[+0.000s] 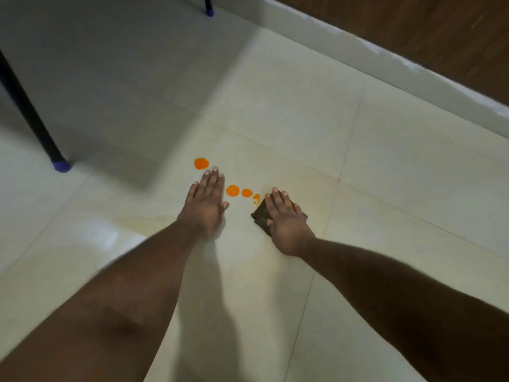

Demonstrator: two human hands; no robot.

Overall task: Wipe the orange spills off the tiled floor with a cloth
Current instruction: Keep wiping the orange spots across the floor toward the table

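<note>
Orange spills dot the cream tiled floor [385,150]: one round blob [201,163] beyond my left fingertips, a second blob [232,191] and a smaller one [247,192] between my hands, and a small smear [257,199] right at the cloth's edge. My left hand [206,205] lies flat on the floor with straight fingers, holding nothing. My right hand [283,219] presses flat on a dark brown cloth [260,215], which sticks out to the left of the palm and is mostly hidden beneath it.
A black furniture leg with a purple foot cap [62,165] stands at the left, and another purple-capped leg [210,12] at the top. A white skirting board [385,59] under a brown wooden panel runs along the right. A faint yellowish streak marks the tile near my wrists.
</note>
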